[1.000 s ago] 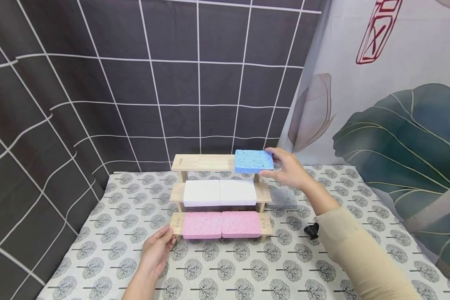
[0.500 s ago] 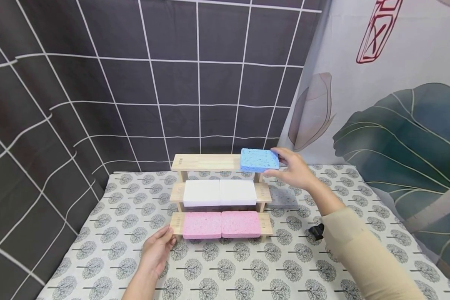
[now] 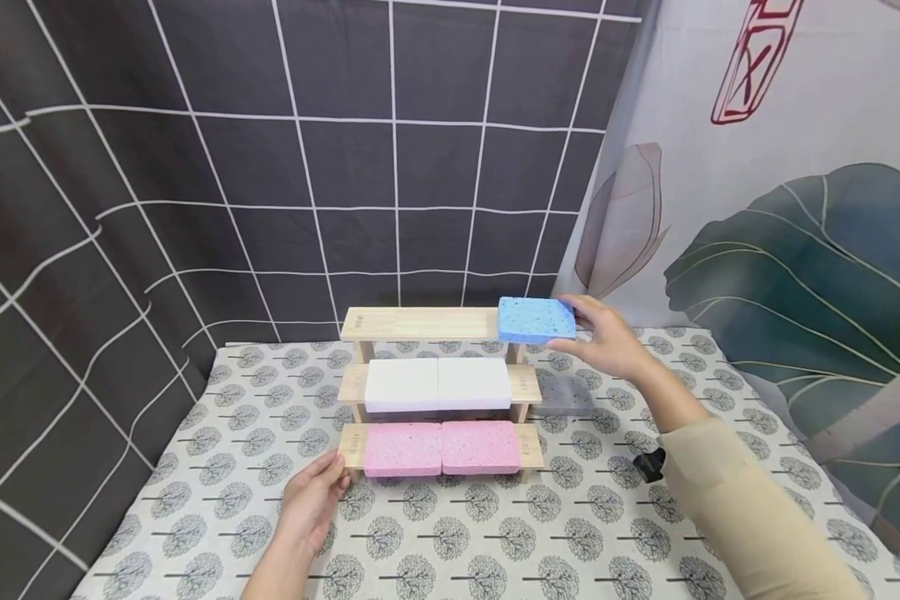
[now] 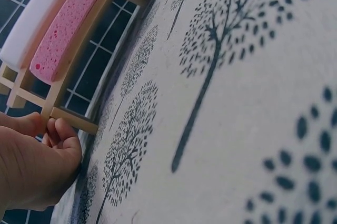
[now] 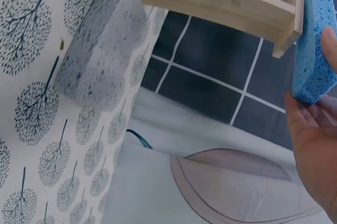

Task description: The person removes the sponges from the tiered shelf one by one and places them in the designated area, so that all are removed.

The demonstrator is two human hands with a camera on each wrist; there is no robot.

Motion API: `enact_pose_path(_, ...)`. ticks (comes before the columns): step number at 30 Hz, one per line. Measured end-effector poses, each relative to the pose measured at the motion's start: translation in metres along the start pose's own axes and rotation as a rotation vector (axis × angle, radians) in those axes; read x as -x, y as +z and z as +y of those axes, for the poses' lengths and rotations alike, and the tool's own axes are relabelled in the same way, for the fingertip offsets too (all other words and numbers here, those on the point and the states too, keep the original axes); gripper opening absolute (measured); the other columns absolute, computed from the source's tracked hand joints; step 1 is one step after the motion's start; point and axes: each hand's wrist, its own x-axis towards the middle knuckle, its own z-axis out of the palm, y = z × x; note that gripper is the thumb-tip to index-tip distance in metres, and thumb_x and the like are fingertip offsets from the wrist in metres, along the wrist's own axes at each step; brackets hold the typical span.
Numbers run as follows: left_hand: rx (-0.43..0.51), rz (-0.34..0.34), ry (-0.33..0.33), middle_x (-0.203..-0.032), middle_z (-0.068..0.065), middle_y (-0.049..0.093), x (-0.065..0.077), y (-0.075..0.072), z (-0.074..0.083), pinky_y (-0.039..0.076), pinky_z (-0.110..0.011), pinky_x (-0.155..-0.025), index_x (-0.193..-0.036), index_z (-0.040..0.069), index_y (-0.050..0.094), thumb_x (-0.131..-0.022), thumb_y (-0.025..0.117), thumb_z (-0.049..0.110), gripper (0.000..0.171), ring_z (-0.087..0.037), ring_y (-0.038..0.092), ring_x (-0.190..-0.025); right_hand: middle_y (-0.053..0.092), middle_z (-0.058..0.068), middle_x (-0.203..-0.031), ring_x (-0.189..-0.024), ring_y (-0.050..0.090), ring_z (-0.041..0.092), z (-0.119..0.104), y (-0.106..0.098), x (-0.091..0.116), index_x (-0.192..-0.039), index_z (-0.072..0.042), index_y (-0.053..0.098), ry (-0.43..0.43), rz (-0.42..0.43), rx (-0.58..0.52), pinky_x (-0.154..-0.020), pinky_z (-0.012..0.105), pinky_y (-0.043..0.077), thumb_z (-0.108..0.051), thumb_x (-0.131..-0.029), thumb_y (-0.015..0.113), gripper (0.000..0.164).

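Note:
A three-tier wooden rack [image 3: 420, 323] stands on the cloth. My left hand [image 3: 311, 498] pinches the left end of its lowest tier; in the left wrist view, thumb and fingers close on the wood's edge. My right hand [image 3: 607, 335] grips a blue sponge [image 3: 536, 320] by its right end, thumb in front. The sponge sits at the top tier's right end and juts past it; in the right wrist view the blue sponge [image 5: 315, 45] lies against the plank's end. Two white sponge-like blocks [image 3: 437, 383] fill the middle tier. Two pink sponges [image 3: 441, 448] lie side by side on the bottom tier.
A grey speckled sponge [image 3: 564, 395] lies on the tree-patterned cloth [image 3: 450, 542], right of the rack. A small black object [image 3: 649, 465] shows beside the right sleeve. Behind the rack hangs a dark gridded curtain [image 3: 345, 167], and a printed white one [image 3: 675, 208] at right.
My right hand has slid the blue sponge rightward along the top tier, past its right end. The left hand keeps its hold on the lowest tier.

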Motion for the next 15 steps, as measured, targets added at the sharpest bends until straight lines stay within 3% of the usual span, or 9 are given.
enact_pose_path(5,-0.006,0.0,-0.001,-0.124,-0.011,0.056,-0.001,0.0,0.001,0.053,-0.015,-0.086,-0.146,-0.012,0.037,-0.105,0.051,0.009,0.048,-0.007,0.057,-0.096,0.046,0.028,-0.145,-0.129,0.052,0.046,0.005,-0.005,0.004,-0.149,0.01,0.039,0.018,-0.003,0.002,-0.109,0.045,0.044,-0.016,-0.086,0.083,0.081)
enact_pose_path(15,-0.018,-0.006,-0.004,-0.127,-0.011,0.053,0.0,0.001,0.001,0.052,-0.015,-0.088,-0.148,-0.011,0.035,-0.105,0.05,0.01,0.05,-0.007,0.055,-0.098,0.043,0.031,-0.146,-0.13,0.051,0.047,0.011,-0.013,0.015,-0.148,0.011,0.038,0.045,0.004,-0.023,-0.107,0.037,0.043,-0.012,-0.087,0.082,0.079)
